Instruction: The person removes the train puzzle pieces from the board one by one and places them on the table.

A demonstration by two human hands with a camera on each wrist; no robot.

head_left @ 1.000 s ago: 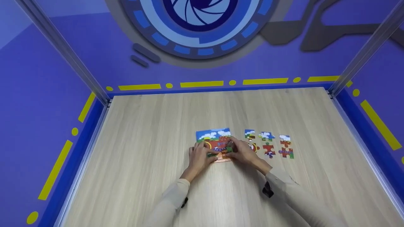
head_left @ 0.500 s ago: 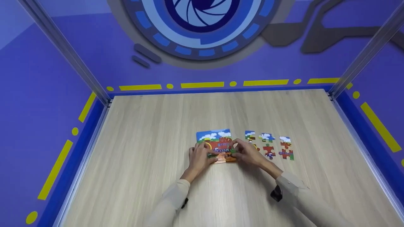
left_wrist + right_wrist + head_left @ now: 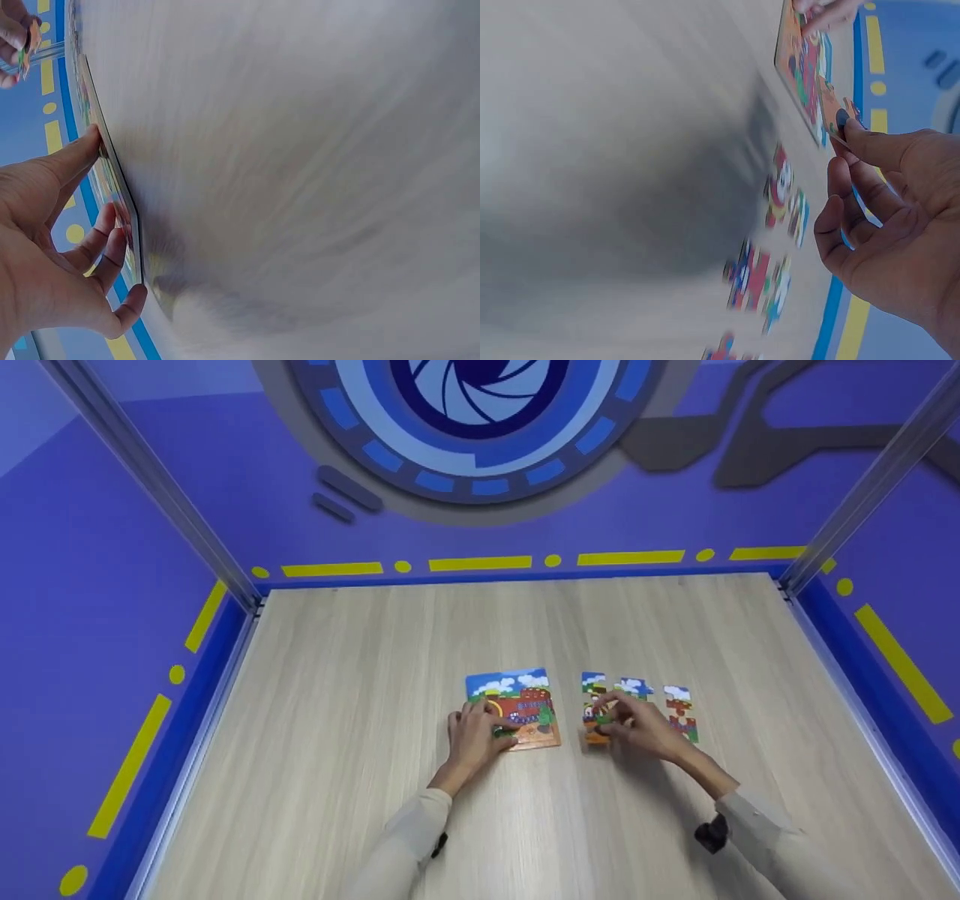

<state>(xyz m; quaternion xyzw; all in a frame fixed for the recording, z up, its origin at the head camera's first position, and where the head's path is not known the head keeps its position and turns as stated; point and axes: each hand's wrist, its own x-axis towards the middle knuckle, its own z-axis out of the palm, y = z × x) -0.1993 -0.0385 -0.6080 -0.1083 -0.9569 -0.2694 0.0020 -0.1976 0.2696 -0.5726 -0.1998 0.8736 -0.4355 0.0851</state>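
A square puzzle board (image 3: 534, 705) with a cartoon picture of clouds, a red shape and orange ground lies on the table. My left hand (image 3: 474, 735) rests on its left side; in the left wrist view the fingers (image 3: 111, 244) are spread over the board's face and edge. To the right of the board, my right hand (image 3: 641, 726) pinches an orange jigsaw piece (image 3: 829, 106) between thumb and fingertips, raised above the table. In the head view that hand partly hides the loose pieces beneath it.
Several loose jigsaw pieces lie in rows right of the board, among them a cloud piece (image 3: 632, 685) and a red-and-white piece (image 3: 676, 696). Blue panels (image 3: 480, 540) with yellow dashes wall in the wooden table (image 3: 360, 660) at the back and sides.
My right hand has moved right, from the board's right edge to over the loose pieces, carrying the orange jigsaw piece away. The board's lower right is now uncovered. My left hand has stayed put.
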